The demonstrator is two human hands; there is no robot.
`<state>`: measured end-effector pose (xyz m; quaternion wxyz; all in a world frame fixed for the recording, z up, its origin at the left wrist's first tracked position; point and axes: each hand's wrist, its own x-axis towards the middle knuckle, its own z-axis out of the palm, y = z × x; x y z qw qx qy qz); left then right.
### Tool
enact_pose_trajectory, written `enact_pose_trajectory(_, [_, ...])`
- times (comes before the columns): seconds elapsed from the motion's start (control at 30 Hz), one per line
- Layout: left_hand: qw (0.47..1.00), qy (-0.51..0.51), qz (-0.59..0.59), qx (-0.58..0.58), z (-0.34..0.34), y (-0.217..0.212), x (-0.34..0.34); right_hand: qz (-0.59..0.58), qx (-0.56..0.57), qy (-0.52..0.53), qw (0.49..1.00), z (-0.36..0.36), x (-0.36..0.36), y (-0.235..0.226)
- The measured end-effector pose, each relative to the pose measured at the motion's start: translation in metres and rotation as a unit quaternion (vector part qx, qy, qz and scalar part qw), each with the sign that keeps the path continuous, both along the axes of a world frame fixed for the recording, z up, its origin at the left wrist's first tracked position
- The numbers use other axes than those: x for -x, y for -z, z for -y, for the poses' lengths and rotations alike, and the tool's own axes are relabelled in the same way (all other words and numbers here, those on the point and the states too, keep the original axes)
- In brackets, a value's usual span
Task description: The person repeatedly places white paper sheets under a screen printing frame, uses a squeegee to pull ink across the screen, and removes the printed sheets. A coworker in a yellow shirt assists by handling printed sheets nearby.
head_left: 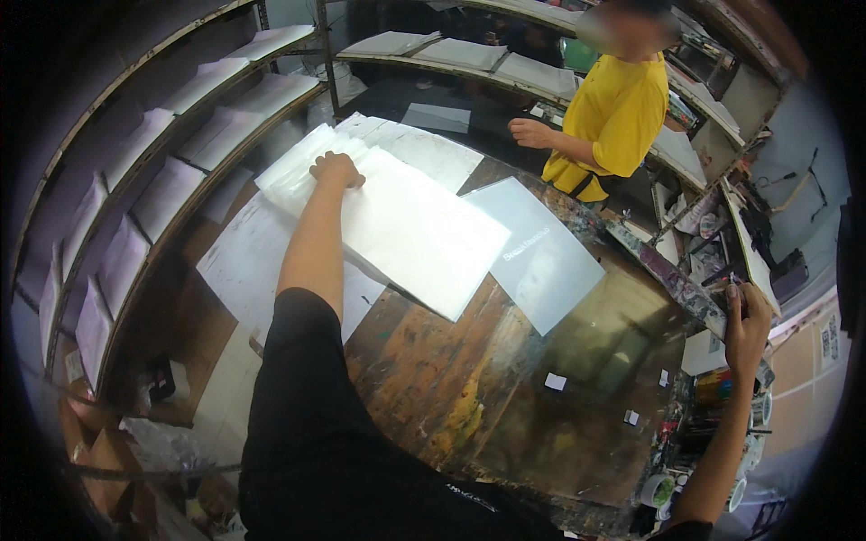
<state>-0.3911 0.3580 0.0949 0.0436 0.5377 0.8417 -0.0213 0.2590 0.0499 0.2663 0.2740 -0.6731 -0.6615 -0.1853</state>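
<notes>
Fingers of the left hand (338, 169) rest bent on the white sheets (419, 230); whether they pinch any cannot be told. Left of these fingers run loaded shelves (271, 129); beyond and rightward stands a person in a yellow shirt (622, 113). Rightward too, a translucent sheet (546, 279) bears a line of pale lettering above the table (415, 356). Left arm extended forward; right hand (748, 326) beside a paint-stained rail (672, 281), fingers bent, grip uncertain.
</notes>
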Motion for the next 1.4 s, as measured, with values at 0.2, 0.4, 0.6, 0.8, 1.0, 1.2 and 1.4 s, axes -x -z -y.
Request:
enact_pose_trajectory(0.2, [1.0,0.01,0.001,-0.026,0.0,0.007,-0.008,0.002,0.002,0.014,1.0,0.004,0.007,0.0])
enact_pose_trajectory(0.4, [0.934,0.113,-0.251,-0.229,0.036,0.064,-0.045,0.014,0.076,0.072,0.994,0.007,0.012,-0.003])
enact_pose_trajectory(0.6, [0.942,0.13,-0.223,-0.214,0.048,0.07,-0.058,0.022,0.006,0.056,0.998,0.01,-0.001,0.014])
enact_pose_trajectory(0.8, [0.978,0.047,-0.101,-0.178,0.024,0.052,-0.041,0.026,-0.008,0.036,0.999,0.012,0.001,0.017])
enact_pose_trajectory(1.0, [0.995,0.035,0.083,-0.047,-0.009,0.024,-0.004,-0.003,0.069,0.062,0.996,0.015,0.016,0.0])
enact_pose_trajectory(1.2, [0.995,0.072,0.06,0.044,-0.021,0.018,0.016,0.027,-0.007,0.047,0.999,0.011,-0.002,0.016])
enact_pose_trajectory(1.4, [0.994,0.087,0.053,0.048,-0.021,0.017,0.026,0.012,0.037,0.057,0.998,0.006,-0.001,0.007])
